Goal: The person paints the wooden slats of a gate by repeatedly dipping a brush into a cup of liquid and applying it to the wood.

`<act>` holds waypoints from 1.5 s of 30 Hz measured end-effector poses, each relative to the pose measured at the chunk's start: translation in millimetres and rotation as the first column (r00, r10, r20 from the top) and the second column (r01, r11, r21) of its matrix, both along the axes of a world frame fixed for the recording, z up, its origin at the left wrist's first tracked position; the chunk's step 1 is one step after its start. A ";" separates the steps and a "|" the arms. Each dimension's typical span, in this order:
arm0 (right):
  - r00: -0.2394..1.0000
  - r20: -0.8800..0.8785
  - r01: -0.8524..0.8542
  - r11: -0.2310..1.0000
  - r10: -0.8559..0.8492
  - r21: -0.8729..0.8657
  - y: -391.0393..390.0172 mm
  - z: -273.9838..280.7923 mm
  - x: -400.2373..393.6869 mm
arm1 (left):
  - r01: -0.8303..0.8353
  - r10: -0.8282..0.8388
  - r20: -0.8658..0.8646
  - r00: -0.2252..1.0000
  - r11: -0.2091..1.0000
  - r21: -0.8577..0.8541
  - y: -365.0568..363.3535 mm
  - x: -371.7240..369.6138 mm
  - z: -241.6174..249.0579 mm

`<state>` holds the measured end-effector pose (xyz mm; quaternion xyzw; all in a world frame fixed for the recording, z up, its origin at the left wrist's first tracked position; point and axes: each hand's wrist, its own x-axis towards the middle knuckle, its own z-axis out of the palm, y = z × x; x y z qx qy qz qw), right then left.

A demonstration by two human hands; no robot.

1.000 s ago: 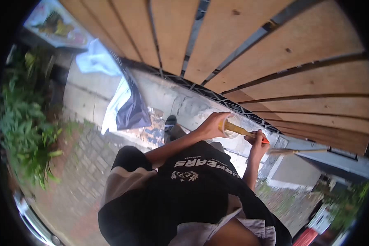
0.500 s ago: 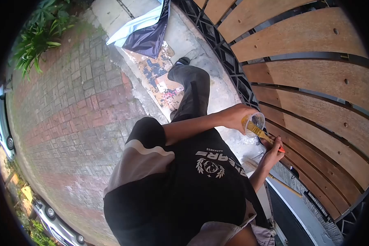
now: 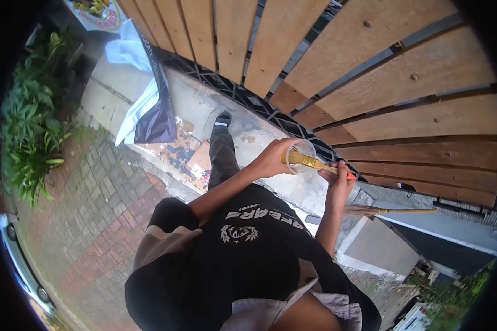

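Observation:
My left hand (image 3: 271,160) grips a clear plastic cup (image 3: 303,149) at chest height, in front of a wooden slat fence (image 3: 370,71). My right hand (image 3: 337,185) pinches a paintbrush (image 3: 315,163) with a yellowish handle and an orange end. Its bristle end reaches into the cup. Both hands are close together, just right of centre. My black printed shirt and one dark trouser leg with a shoe (image 3: 223,118) show below and beyond them.
A broom (image 3: 395,211) lies on the ground to the right, near a grey step. Paint-stained cardboard (image 3: 185,157) and a dark and white sheet (image 3: 152,118) lie on the concrete by the fence. Brick paving (image 3: 94,220), plants (image 3: 30,138) and a parked car (image 3: 19,265) are at left.
The view has swung back and forth over the ground and the fence. The brush stays in the cup, and both hands keep their grip.

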<state>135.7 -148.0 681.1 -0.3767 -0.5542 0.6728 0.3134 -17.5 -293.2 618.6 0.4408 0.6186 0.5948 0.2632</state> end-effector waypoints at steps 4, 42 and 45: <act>0.999 0.031 0.007 0.995 -0.010 0.104 -6.1 0.7 -2.3 | -0.111 0.111 -0.004 0.994 0.992 -0.054 -8.0 -6.4 9.2; 0.869 -0.340 0.267 0.919 -0.360 -0.290 10.0 2.4 58.0 | 0.074 -0.071 0.117 0.991 0.997 -0.019 37.7 30.1 -15.3; 0.802 -0.476 0.224 0.920 -0.361 -0.320 28.4 20.1 51.9 | 0.066 -0.073 0.207 0.976 0.997 0.040 46.4 30.2 -5.9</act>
